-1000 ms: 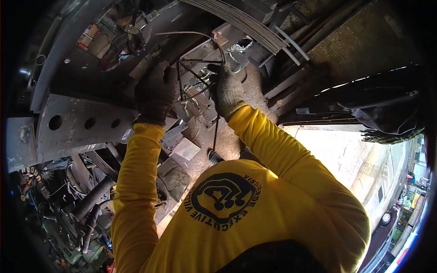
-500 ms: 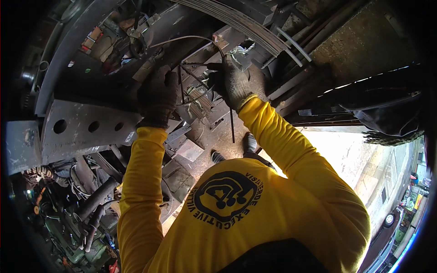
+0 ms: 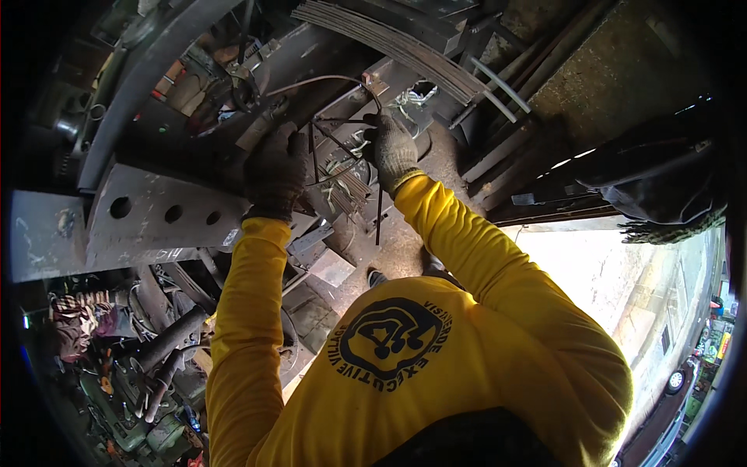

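Both my hands wear grey-brown work gloves and reach over a dark metal bench. Closed around a thin bent metal rod (image 3: 336, 138), my right hand (image 3: 394, 148) is at the centre. The rod makes angular bends between my hands. A straight dark end of rod hangs below the right hand. My left hand (image 3: 276, 173) curls just left of these bends; its fingers are mostly in shadow, and what it grips is hidden. A thin curved rod (image 3: 315, 79) arches above both hands. Beneath the bent rod lies a bundle of short rods (image 3: 348, 187).
A stack of long thin metal bars (image 3: 389, 40) lies at the far side. On the left is a steel beam with round holes (image 3: 152, 214), above cluttered tools and pipes (image 3: 167, 342). Dark cloth (image 3: 661, 187) hangs at right beside bright pavement (image 3: 576, 268).
My right hand has shifted slightly left and down with the rod, whose hanging end has swung left. My left hand sits slightly lower and farther right in view. The whole view has shifted a little.
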